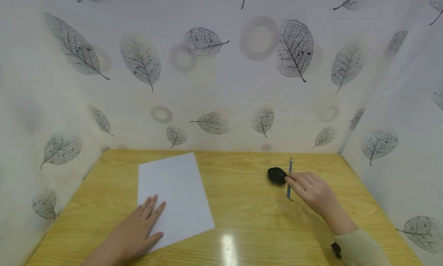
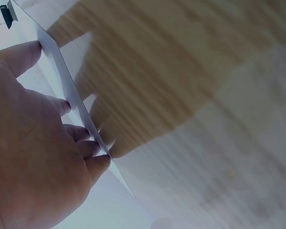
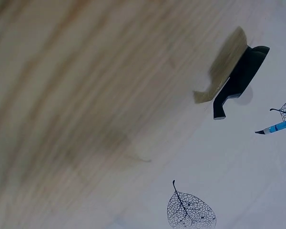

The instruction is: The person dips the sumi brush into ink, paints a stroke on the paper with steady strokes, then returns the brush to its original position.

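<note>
A sheet of white paper [image 1: 176, 189] lies on the left of the table, and my left hand [image 1: 140, 225] rests on its lower left part with fingers spread. In the left wrist view the fingers of that hand [image 2: 33, 129] lie along the paper [image 2: 62, 71]. On the right, my right hand [image 1: 313, 193] pinches a blue writing brush [image 1: 289, 166] between thumb and fingers, its dark tip pointing away from me. A black spoon-like dish [image 1: 277, 176] sits just left of the brush. The right wrist view shows this dish [image 3: 243, 71] with its short handle and the brush [image 3: 281, 126]; the hand is out of frame there.
The wood-grain table [image 1: 242, 208] reflects light near its front. Leaf-patterned curtains [image 1: 221, 85] enclose it at the back and both sides. A small black object [image 1: 335, 250] shows beside the right sleeve [image 1: 361, 247].
</note>
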{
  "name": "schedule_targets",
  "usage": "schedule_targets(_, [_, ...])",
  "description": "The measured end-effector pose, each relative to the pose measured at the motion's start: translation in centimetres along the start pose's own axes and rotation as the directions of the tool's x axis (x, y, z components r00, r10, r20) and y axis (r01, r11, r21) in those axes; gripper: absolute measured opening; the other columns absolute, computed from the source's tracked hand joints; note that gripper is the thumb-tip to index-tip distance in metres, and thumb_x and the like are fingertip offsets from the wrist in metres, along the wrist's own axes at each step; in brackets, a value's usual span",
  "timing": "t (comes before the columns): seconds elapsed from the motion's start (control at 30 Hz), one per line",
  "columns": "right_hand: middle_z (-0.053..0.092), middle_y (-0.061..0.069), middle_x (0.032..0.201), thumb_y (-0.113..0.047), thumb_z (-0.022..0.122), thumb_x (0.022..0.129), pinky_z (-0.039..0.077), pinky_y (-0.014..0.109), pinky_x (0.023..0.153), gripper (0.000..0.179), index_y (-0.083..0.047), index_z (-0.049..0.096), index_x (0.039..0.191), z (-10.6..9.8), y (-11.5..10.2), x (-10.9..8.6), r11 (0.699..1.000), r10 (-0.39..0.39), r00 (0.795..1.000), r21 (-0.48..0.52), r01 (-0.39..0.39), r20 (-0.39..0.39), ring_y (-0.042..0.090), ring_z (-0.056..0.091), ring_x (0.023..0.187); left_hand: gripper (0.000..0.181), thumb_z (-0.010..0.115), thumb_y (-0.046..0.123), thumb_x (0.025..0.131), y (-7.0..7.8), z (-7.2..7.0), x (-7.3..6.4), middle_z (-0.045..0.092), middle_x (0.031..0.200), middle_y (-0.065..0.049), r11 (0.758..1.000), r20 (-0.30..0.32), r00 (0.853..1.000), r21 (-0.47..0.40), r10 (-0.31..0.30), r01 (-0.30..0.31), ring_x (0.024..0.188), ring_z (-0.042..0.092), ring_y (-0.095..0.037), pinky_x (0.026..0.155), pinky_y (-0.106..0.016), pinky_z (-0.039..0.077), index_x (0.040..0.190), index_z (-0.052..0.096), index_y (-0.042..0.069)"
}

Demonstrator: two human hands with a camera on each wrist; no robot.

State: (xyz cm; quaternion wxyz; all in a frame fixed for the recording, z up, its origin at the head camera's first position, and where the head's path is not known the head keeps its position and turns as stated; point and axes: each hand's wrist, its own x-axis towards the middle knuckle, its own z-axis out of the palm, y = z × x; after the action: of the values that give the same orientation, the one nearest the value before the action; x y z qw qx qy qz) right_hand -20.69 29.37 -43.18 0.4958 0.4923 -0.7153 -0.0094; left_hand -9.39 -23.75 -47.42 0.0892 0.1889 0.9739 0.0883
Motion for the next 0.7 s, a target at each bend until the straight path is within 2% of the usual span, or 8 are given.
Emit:
schedule_targets(0.43, [0.080, 0.017, 0.092, 0.006, 0.048, 0.109, 0.062, 0.041, 0.058, 0.031, 0.005, 0.078, 0.099, -0.1, -0.2, 0.8, 0.997, 0.062, 0.996, -0.033, -0.065, -0.063, 0.029, 0.074, 0.070, 0.082, 0.059, 0.057, 0.103, 0.7, -0.1, 1.2, 0.026, 0.172, -0.027, 0.999, 0.000, 0.999, 0.008, 0.037, -0.037, 0.159, 0.029, -0.048, 0.128, -0.064, 0.030, 0.164, 0.038, 0.007])
schedule_targets(0.7, [0.080, 0.016, 0.089, -0.006, 0.053, 0.111, 0.062, 0.042, 0.058, 0.032, 0.005, 0.078, 0.094, 0.2, -0.3, 1.0, 0.989, 0.133, 0.984, -0.047, -0.140, -0.114, 0.030, 0.073, 0.066, 0.081, 0.057, 0.058, 0.103, 1.5, -0.2, 2.3, 0.025, 0.173, -0.026, 0.998, 0.004, 0.998, 0.020, 0.063, -0.063, 0.160, 0.028, -0.046, 0.129, -0.062, 0.029, 0.165, 0.037, 0.009])
